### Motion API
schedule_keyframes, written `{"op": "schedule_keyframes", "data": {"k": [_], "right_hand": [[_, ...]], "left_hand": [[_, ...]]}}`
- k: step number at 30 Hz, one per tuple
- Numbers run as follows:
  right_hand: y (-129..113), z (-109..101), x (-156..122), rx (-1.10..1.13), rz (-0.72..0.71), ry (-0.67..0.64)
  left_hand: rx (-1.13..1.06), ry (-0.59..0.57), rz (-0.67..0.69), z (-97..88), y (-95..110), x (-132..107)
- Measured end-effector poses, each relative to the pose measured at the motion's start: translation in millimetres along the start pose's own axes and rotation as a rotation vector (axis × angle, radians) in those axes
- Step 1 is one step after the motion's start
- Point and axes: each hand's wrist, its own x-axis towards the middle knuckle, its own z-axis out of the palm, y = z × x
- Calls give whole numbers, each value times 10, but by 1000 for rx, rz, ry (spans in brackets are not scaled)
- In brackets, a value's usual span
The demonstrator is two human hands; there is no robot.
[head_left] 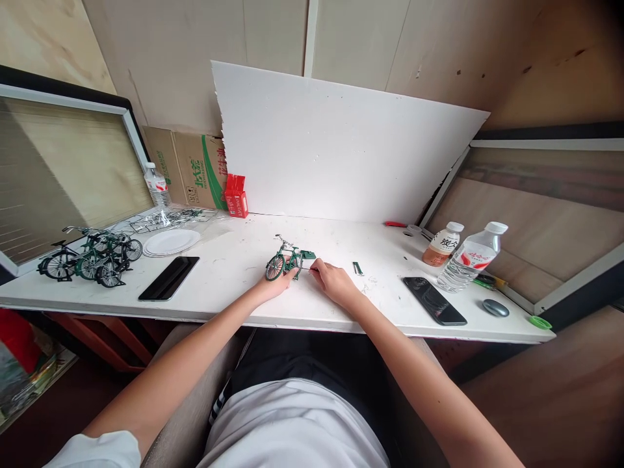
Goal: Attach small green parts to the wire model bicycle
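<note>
A small green model bicycle [284, 259] stands upright on the white table [229, 273], near its middle. My left hand [277, 284] grips the bicycle from below, fingers wrapped around the rear part by the wheel. My right hand [331, 281] is closed in a pinch just right of the bicycle, its fingertips at a thin part beside a green rack piece [308, 254]. What the pinch holds is too small to make out. A small dark green part [357, 268] lies on the table right of my right hand.
Several finished model bicycles [92, 255] stand at the far left beside a white plate [170, 242] and a black phone [169, 277]. A second phone [433, 300], two bottles [470, 255], a mouse [495, 307] and a red box [236, 195] are also there. A white foam board [336, 149] leans behind.
</note>
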Motion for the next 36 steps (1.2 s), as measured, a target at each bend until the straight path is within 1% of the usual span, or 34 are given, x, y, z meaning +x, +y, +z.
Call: {"op": "schedule_keyframes", "data": {"k": [2,5,8,11,13,16,18,20,23,27,30,33,36], "right_hand": [[7,23,-19,36,9,2],[0,50,-41,76,18,16],[0,71,-44,85,19,11],[9,87,-38,63,36,0],[9,91,-33,31,46,-17],[-7,84,-28,-15,66,-51],[-24,72,-27,-28,78,-66],[-43,59,-28,-35,88,-75],[-64,44,-30,-47,102,-90],[-71,37,-27,-80,126,-102],[-60,45,-24,-84,125,-90],[-49,59,-34,-39,114,-65],[-49,73,-59,52,80,10]], "left_hand": [[-2,-7,-15,0,7,-14],[-20,22,-17,19,-21,-20],[-33,31,25,41,-69,-14],[-24,25,33,47,-80,-20],[-8,33,45,43,-59,-29],[23,65,120,33,-2,-47],[41,93,143,25,41,-65],[49,82,116,16,81,-87],[44,22,62,2,126,-114],[14,1,31,-7,138,-112],[7,11,54,-6,134,-95],[10,30,78,-3,149,-87],[17,48,79,-4,161,-85]]}}
